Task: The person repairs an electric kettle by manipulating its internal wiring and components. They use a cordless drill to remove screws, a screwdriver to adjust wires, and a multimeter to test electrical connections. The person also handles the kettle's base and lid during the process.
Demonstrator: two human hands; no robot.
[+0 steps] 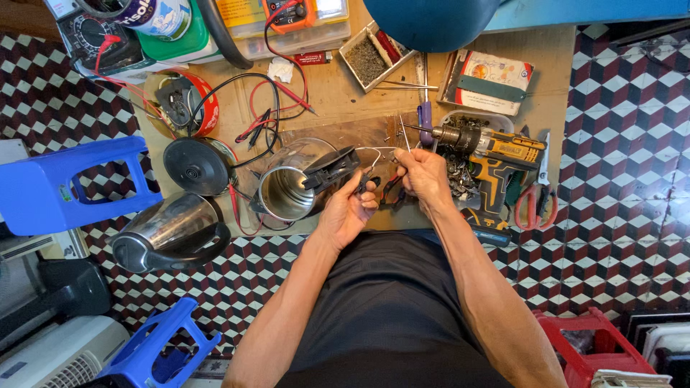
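Note:
My left hand [351, 208] grips a small black-handled tool and a thin wire just right of an open steel kettle [291, 183] lying on the wooden board [345, 93]. My right hand [424, 176] pinches the other end of the thin wire [374, 149], which loops up toward the kettle's black handle. Both hands are close together above the board's front edge. A pair of red-handled pliers [392, 190] lies between them.
A yellow cordless drill [489, 147] lies right of my right hand, red scissors [535, 201] beyond it. A second steel kettle [169, 230] and a black round base [195, 165] sit left. Blue stools [65, 183], a red stool [589, 338], test leads and meters surround the board.

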